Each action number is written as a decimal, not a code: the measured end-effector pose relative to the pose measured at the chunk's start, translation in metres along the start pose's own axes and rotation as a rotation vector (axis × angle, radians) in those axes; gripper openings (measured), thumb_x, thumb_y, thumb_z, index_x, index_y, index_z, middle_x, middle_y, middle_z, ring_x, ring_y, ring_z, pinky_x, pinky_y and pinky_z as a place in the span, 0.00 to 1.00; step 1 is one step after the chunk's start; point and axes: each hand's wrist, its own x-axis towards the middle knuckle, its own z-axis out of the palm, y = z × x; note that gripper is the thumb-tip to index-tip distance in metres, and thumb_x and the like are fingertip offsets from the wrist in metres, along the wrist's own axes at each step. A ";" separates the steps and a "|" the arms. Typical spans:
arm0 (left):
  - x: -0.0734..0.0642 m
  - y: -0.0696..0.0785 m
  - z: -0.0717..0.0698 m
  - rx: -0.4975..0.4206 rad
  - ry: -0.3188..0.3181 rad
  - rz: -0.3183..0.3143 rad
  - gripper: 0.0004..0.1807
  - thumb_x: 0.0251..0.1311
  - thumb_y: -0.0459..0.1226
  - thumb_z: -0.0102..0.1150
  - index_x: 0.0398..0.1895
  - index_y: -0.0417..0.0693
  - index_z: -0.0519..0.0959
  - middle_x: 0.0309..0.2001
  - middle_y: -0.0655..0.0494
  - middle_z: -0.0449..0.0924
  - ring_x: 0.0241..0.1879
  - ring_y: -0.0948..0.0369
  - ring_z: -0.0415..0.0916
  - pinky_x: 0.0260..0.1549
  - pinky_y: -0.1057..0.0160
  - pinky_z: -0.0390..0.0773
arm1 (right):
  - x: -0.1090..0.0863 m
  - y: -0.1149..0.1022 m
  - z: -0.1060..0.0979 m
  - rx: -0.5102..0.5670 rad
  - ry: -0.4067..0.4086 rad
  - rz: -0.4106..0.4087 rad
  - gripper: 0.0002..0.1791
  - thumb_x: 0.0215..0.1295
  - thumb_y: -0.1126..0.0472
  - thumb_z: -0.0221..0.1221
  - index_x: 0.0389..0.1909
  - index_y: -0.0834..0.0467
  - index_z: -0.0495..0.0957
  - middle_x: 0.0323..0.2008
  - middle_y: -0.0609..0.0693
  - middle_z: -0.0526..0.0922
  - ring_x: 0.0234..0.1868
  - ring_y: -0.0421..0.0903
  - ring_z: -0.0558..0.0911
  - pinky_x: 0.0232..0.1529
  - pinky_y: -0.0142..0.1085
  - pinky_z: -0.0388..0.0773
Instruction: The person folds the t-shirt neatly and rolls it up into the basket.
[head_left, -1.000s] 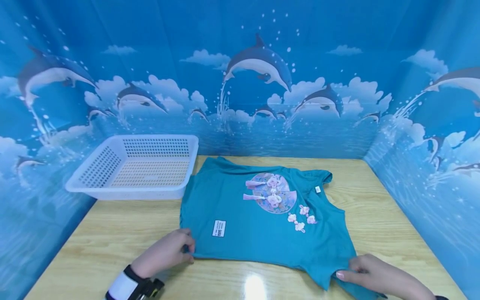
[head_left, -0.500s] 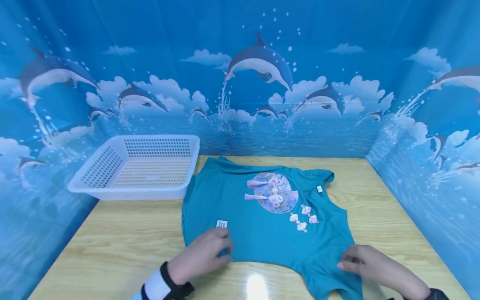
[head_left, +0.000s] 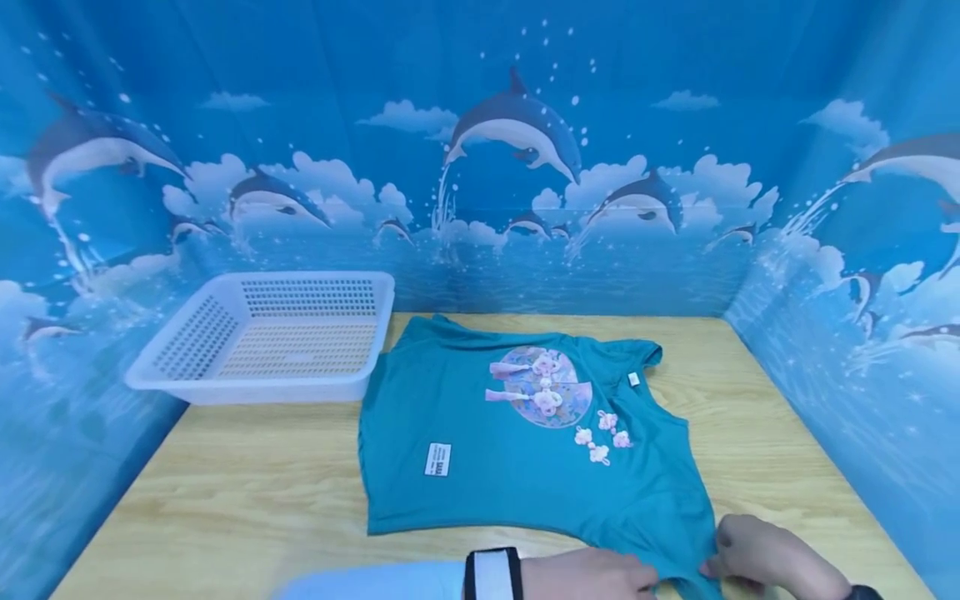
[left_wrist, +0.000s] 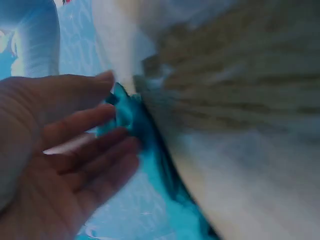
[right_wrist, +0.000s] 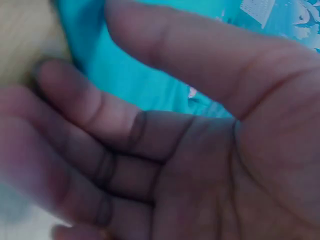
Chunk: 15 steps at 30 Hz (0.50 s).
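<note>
A teal T-shirt (head_left: pixel 480 425) lies spread on the table, hem to the left and neckline to the right. It has a round printed patch, small pink flower trims and a white label (head_left: pixel 438 459). At the bottom of the head view my left hand (head_left: pixel 588 575) reaches to the near sleeve (head_left: pixel 645 537). In the left wrist view its thumb and fingers are apart, fingertips right at the teal cloth (left_wrist: pixel 145 135). My right hand (head_left: pixel 772 554) is at the right edge of that sleeve. Its thumb and loosely bent fingers are apart in the right wrist view, with teal cloth (right_wrist: pixel 150 85) behind them.
A white perforated plastic basket (head_left: pixel 258 389) stands at the back left, close to the shirt's hem. The wood-grain table (head_left: pixel 247 483) is bordered by a blue dolphin-print curtain (head_left: pixel 480 258) at the back and sides.
My left hand has let go of the near hem corner and moved right to the near sleeve. My right hand let go of the sleeve, then shifted slightly down and right at its edge.
</note>
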 end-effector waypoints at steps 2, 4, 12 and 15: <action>0.007 -0.004 0.006 0.085 -0.008 0.021 0.14 0.68 0.47 0.49 0.51 0.56 0.77 0.39 0.69 0.69 0.34 0.78 0.60 0.35 0.87 0.59 | 0.009 0.009 0.004 0.018 -0.008 -0.014 0.17 0.54 0.53 0.67 0.19 0.57 0.70 0.13 0.47 0.69 0.16 0.42 0.68 0.24 0.36 0.69; 0.010 -0.007 0.011 0.043 -0.021 0.008 0.14 0.68 0.47 0.50 0.53 0.55 0.76 0.41 0.70 0.71 0.36 0.79 0.61 0.37 0.88 0.60 | 0.018 0.019 0.007 0.032 -0.024 -0.020 0.18 0.52 0.52 0.68 0.17 0.56 0.70 0.12 0.46 0.67 0.16 0.41 0.67 0.24 0.36 0.69; -0.004 -0.003 0.018 -0.241 -0.021 0.082 0.12 0.70 0.38 0.47 0.51 0.48 0.76 0.39 0.64 0.77 0.34 0.82 0.65 0.34 0.90 0.63 | 0.028 0.024 0.006 -0.056 -0.059 -0.022 0.19 0.57 0.56 0.65 0.13 0.53 0.69 0.11 0.45 0.68 0.15 0.40 0.66 0.25 0.35 0.70; -0.012 -0.001 0.014 -0.340 -0.036 0.099 0.09 0.69 0.35 0.48 0.47 0.45 0.77 0.35 0.60 0.77 0.29 0.82 0.65 0.31 0.88 0.66 | 0.037 0.027 0.002 -0.163 -0.059 -0.008 0.16 0.55 0.55 0.67 0.16 0.57 0.74 0.15 0.47 0.74 0.18 0.42 0.72 0.26 0.37 0.73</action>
